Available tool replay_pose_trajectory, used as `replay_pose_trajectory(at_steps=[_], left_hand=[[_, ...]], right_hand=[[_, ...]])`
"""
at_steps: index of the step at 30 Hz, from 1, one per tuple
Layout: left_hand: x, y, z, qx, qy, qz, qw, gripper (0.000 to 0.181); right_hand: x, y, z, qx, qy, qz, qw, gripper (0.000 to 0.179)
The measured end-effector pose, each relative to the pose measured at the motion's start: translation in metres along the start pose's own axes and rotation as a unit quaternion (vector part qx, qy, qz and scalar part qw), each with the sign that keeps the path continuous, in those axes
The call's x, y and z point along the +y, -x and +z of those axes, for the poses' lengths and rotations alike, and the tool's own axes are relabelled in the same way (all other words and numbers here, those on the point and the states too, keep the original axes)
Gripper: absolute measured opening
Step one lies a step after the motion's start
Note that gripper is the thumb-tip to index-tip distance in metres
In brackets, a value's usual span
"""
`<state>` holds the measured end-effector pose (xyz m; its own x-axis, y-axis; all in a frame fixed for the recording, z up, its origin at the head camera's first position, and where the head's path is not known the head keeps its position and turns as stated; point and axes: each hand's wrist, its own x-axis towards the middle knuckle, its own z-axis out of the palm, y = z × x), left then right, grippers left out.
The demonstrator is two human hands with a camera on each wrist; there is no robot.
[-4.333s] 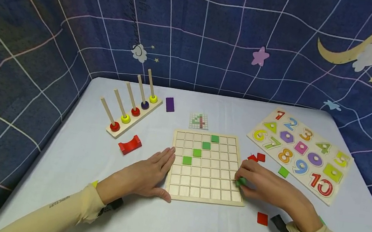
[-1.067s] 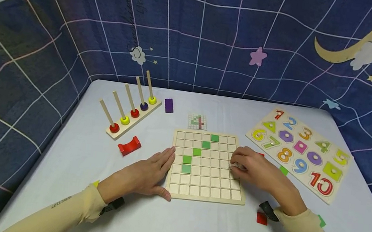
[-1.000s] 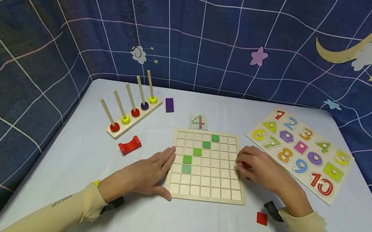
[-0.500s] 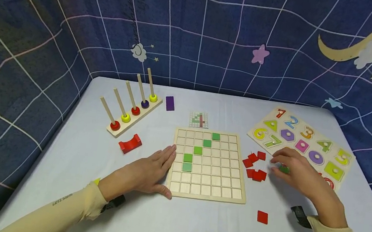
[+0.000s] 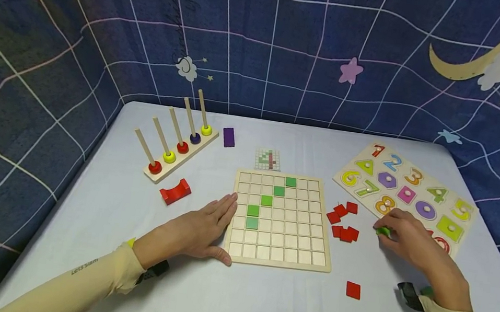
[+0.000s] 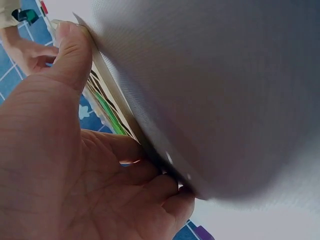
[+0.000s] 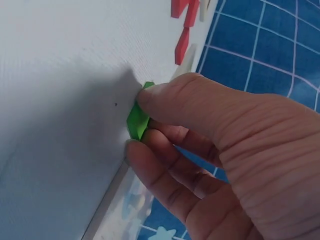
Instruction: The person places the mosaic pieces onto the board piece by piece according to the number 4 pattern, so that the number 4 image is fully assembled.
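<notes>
In the head view, my left hand (image 5: 195, 230) lies with extended fingers along the left edge of a wooden grid board (image 5: 286, 242). The left wrist view shows its thumb (image 6: 75, 55) and fingertips touching that edge. Five squares would overcount nothing here, so simply: several green tiles (image 5: 252, 223) sit in the grid, most in a diagonal. My right hand (image 5: 414, 243), near the lower edge of a number puzzle (image 5: 424, 192), pinches a green tile (image 7: 137, 120) between thumb and fingers, close over the white cloth. Several red tiles (image 5: 346, 234) lie between board and hand.
A small pattern card (image 5: 268, 159) lies behind the board. On the left stand a peg rack (image 5: 190, 149) with rings and a red curved block (image 5: 175, 192); a purple rectangle (image 5: 228, 137) is nearby. A lone red tile (image 5: 353, 290) lies front right, a green piece (image 5: 427, 291) by my right wrist.
Since the oldest frame, another green tile has appeared in the grid below the diagonal. My right hand has moved right, off the red tiles, to a green tile. The left hand has stayed put.
</notes>
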<state>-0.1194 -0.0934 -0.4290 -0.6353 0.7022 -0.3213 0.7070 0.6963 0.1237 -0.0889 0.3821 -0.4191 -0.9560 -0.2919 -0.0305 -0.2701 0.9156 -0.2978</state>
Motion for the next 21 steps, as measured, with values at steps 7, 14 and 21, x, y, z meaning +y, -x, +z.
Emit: replay_pose_trajectory(at_steps=[7,14,21], left_hand=[[0.0,0.002,0.0,0.007,0.002,0.004,1.0,0.125],[0.0,0.002,-0.001,0.003,-0.002,-0.001,1.0,0.125],[0.001,0.001,-0.002,-0.001,0.002,-0.002,1.0,0.126]], right_hand=[[0.001,-0.001,-0.001,0.003,0.011,0.005,0.9999,0.025],[-0.013,-0.004,-0.004,0.036,0.018,-0.043,0.9983,0.023],[-0.034,-0.011,-0.007,0.088,0.03,-0.107,0.99,0.026]])
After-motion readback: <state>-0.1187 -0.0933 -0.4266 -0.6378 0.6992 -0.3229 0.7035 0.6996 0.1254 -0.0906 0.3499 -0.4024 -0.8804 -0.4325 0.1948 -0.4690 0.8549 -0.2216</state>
